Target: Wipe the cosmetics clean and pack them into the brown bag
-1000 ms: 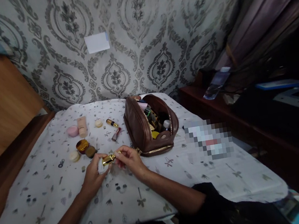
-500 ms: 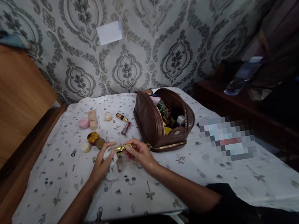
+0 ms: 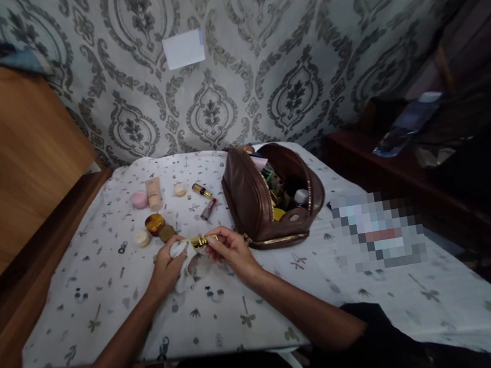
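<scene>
Near the table's front, my left hand (image 3: 168,267) is closed on a crumpled white cloth (image 3: 189,273). The cloth lies at the left end of a small gold tube (image 3: 199,242). My right hand (image 3: 232,252) pinches the tube's right end between thumb and fingers. Just beyond my left hand are a gold jar (image 3: 154,224), a dark round lid (image 3: 166,232) and a cream-coloured jar (image 3: 142,239). To the right of my right hand stands a brown bag (image 3: 248,199), unzipped, with cosmetics inside.
Farther back lie a pink jar (image 3: 139,200), a beige tube (image 3: 154,193), a small cream jar (image 3: 180,189), a black-and-gold tube (image 3: 202,190) and a red-capped tube (image 3: 208,209). A blurred-out item (image 3: 378,231) lies at the right of the patterned tablecloth (image 3: 123,328).
The view has shifted slightly. My left hand and the cloth have drawn a little left from the gold tube, showing more of it; my right hand still holds it.
</scene>
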The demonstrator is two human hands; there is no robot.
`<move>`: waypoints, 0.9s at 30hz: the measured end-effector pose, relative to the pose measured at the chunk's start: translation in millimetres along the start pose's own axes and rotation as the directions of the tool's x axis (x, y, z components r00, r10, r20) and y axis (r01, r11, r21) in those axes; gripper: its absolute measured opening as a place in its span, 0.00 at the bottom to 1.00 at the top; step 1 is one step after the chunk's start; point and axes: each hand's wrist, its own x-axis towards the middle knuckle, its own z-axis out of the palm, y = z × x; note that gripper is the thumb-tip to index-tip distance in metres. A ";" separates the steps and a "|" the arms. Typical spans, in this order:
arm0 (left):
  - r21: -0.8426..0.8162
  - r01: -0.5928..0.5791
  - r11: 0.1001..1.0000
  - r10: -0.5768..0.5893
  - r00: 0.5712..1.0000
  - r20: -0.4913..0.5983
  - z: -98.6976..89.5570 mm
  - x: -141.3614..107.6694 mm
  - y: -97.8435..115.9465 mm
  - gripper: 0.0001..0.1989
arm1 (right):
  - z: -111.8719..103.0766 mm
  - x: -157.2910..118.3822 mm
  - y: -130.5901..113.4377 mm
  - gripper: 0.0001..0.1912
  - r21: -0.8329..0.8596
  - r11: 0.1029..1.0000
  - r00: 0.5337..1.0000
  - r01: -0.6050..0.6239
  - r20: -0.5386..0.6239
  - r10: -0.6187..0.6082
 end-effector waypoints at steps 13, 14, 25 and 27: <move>0.099 -0.036 0.994 0.031 0.998 0.054 1.2 -0.3 5.9 0.25 | -0.6 0.7 1.3 0.23 0.026 0.999 0.999 -0.034 -0.033 0.035; 0.085 0.009 0.996 -0.016 0.997 0.076 1.5 -0.5 5.1 0.24 | -0.3 0.7 1.5 0.23 0.017 0.999 0.999 -0.033 -0.032 0.033; 0.163 -0.202 0.966 0.203 0.979 0.011 -0.2 2.0 2.0 0.16 | -0.7 1.2 1.4 0.24 -0.022 0.999 0.999 -0.046 -0.028 0.045; 0.155 -0.189 0.970 0.189 0.982 0.015 0.8 1.1 6.2 0.16 | 0.6 -0.6 0.3 0.24 -0.062 0.998 1.000 -0.026 -0.016 0.025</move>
